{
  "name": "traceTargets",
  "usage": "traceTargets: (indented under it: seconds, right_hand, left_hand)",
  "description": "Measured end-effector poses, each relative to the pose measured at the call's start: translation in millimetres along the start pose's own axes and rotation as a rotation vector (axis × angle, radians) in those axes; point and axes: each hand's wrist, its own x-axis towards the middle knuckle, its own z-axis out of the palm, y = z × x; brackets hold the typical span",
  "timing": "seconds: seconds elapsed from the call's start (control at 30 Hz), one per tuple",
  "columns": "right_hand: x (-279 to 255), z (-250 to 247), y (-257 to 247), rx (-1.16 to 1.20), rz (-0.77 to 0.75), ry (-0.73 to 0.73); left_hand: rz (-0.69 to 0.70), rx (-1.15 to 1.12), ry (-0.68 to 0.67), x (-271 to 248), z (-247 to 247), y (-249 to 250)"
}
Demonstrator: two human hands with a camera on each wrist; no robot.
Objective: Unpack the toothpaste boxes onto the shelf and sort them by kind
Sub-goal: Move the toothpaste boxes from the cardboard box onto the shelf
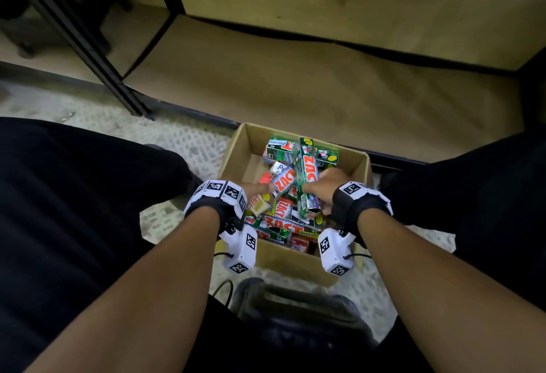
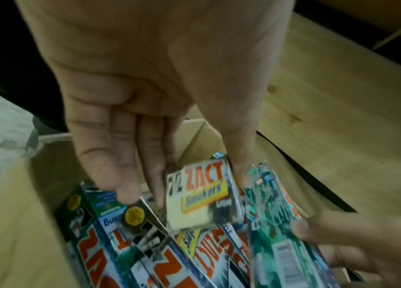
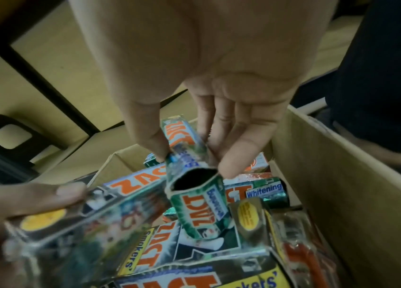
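Observation:
An open cardboard box on the floor holds several jumbled Zact toothpaste boxes, some green, some silver with a yellow "Smokers" label. My left hand pinches a silver Smokers box between thumb and fingers, just above the pile. Beside it, my right hand grips a green Whitening box near its open lower end. In the right wrist view the right hand holds this box tilted over the pile. A wooden shelf board lies just beyond the cardboard box.
A black frame post and a divider bound the shelf bay on the left. My dark-trousered legs flank the cardboard box on the speckled floor. A dark shoe sits in front of it.

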Motion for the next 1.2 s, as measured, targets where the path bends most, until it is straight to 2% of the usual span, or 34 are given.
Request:
traceTargets:
  seconds: [0.03,0.13,0.2,0.3,0.5,0.73,0.87,1.2]
  right_hand:
    - [-1,0,0,0.052,-0.005,-0.020]
    - [2,4,4,0.149,-0.004,-0.053]
    - [8,8,5,0.166,0.000,-0.064]
    - [18,14,6,0.209,0.019,-0.033]
    - [39,19,13,0.423,0.105,-0.034]
    - [56,17,26,0.518,0.106,-0.124]
    - [55,14,25,0.537,0.106,-0.183]
    - [47,17,22,0.544,0.106,-0.169]
  left_hand:
    - [-0.010,0.004,-0.094,0,7,5]
    - [-0.016,0.105,-0.162,1,21,18]
    - [-0.037,0.155,-0.155,5,24,23]
    - [-0.027,0.222,-0.072,18,25,24]
    - [-0.030,0.150,0.023,50,28,25]
    - [0.006,-0.086,0.024,94,36,19]
    - [-0.020,-0.207,0.029,69,28,29]
    - [-0.018,-0.376,0.040,57,22,21]
